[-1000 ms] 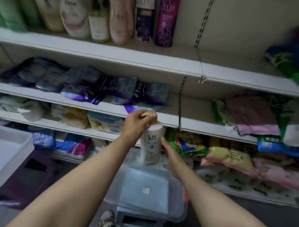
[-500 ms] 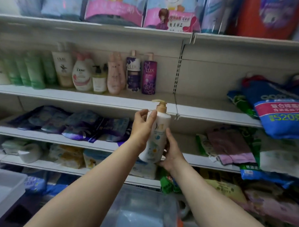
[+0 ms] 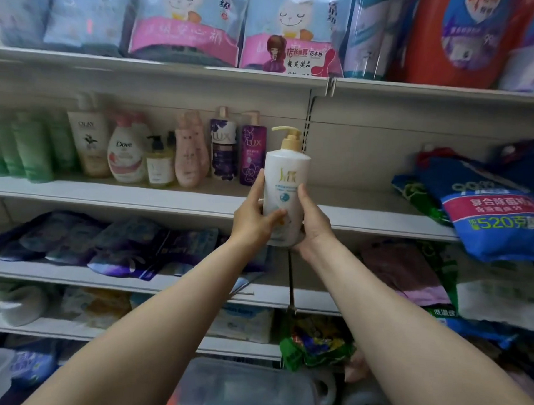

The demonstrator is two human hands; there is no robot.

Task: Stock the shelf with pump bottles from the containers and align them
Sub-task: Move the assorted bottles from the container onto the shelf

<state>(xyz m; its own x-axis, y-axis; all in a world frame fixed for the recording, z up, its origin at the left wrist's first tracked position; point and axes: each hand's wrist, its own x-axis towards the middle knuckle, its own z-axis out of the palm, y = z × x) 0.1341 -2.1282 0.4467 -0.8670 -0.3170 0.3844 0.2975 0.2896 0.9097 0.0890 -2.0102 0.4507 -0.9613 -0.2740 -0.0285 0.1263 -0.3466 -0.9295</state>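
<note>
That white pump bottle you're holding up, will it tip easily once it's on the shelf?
Probably somewhat. The white pump bottle is tall and narrow with a pump head on top, so a nudge up high may topple it. Both the left hand and right hand hold it, hinting it's fairly heavy. Its smooth plastic looks slippery.

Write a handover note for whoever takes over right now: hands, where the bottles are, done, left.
Left hand: grips the white pump bottle low on its left side.
Right hand: grips the same bottle from the right.
The bottle is upright, in the air in front of the shelf, beside the purple Lux bottle that ends the row.
Done: a row of bottles stands on the shelf's left part.
Left: set this one right of the Lux bottle and line it up. The clear container sits below; its contents are unclear.
</note>
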